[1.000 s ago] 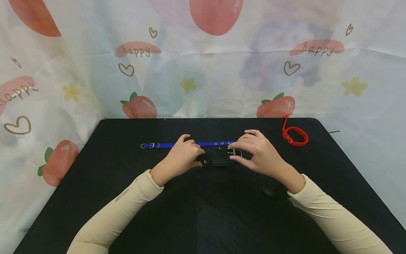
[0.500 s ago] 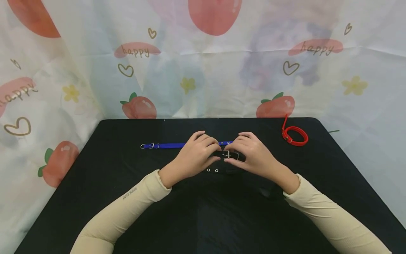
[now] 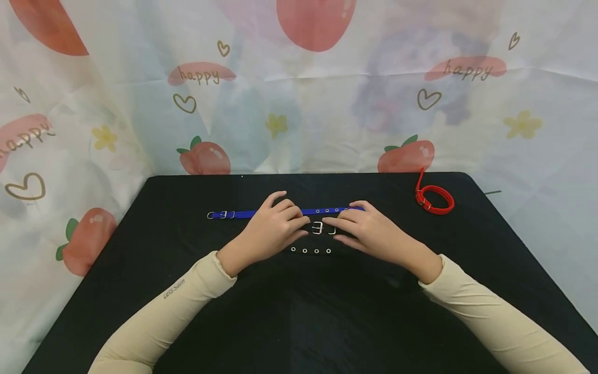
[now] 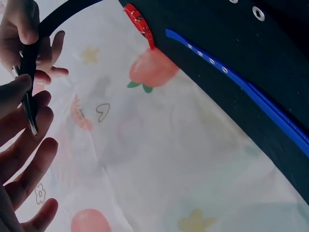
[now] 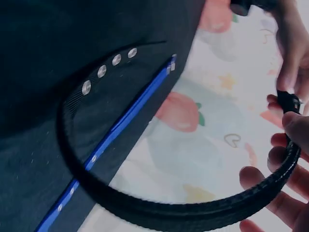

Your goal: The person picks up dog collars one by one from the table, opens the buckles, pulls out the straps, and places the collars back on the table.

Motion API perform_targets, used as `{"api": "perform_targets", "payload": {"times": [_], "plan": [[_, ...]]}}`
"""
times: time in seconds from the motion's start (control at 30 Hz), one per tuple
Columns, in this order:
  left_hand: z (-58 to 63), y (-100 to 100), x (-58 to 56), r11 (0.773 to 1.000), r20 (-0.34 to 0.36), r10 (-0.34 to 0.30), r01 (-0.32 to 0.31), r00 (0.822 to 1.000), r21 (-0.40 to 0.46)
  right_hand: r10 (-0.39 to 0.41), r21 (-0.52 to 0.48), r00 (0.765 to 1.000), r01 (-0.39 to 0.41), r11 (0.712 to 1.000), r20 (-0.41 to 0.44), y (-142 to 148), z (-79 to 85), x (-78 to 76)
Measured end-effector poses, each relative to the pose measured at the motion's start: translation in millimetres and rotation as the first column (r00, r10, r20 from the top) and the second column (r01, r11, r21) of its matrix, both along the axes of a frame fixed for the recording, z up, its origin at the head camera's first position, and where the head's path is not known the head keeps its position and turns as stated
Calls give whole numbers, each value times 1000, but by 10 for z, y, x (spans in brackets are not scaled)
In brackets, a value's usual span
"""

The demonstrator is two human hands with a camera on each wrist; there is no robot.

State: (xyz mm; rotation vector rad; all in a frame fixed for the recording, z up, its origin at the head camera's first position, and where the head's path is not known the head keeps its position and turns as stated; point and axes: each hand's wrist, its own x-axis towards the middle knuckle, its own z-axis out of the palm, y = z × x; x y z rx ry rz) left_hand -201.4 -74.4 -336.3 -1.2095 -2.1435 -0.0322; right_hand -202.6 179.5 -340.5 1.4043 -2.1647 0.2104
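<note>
A black collar (image 5: 193, 216) with a metal buckle (image 3: 317, 227) and a row of eyelets (image 3: 304, 250) is held up above the table. My left hand (image 3: 275, 228) pinches its buckle end between thumb and fingers, seen at the lower left of the left wrist view. My right hand (image 3: 376, 228) pinches the strap close by, near the ring. From there the strap bends round in an open loop in the right wrist view, and its eyelet end hangs loose, nearer the body than the buckle. The fingers partly hide the strap near the buckle.
Behind the hands a blue collar (image 3: 244, 214) lies stretched out on the black-covered table (image 3: 224, 322). A coiled red collar (image 3: 441, 210) lies at the back right. A printed cloth (image 3: 322, 119) hangs behind the table.
The left hand goes right to meet the right hand, then shifts back left. The buckle moves slightly left and shows between the hands. More eyelets of the loose end come into view below.
</note>
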Motion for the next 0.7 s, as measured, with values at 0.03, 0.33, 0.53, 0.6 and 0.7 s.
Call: {"api": "perform_targets", "payload": {"times": [0.03, 0.33, 0.53, 0.6, 0.7], "plan": [[1, -12, -7, 1000, -12, 3, -3, 1000, -1, -2, 16, 1000, 2, 1000, -22, 0, -8, -8], [-18, -152, -49, 999, -22, 35, -35, 999, -8, 15, 84, 982, 1, 997, -189, 16, -91, -113], [-62, -281, -85, 999, 16, 41, -40, 999, -36, 85, 117, 963, -57, 992, -257, 125, -154, -223], [-94, -330, -101, 998, 30, 45, -44, 999, -52, 106, 143, 960, -70, 987, -260, 167, -189, -260], [-148, -407, -126, 996, 54, 50, -46, 997, -72, 127, 174, 959, -84, 981, -252, 225, -237, -306]]}}
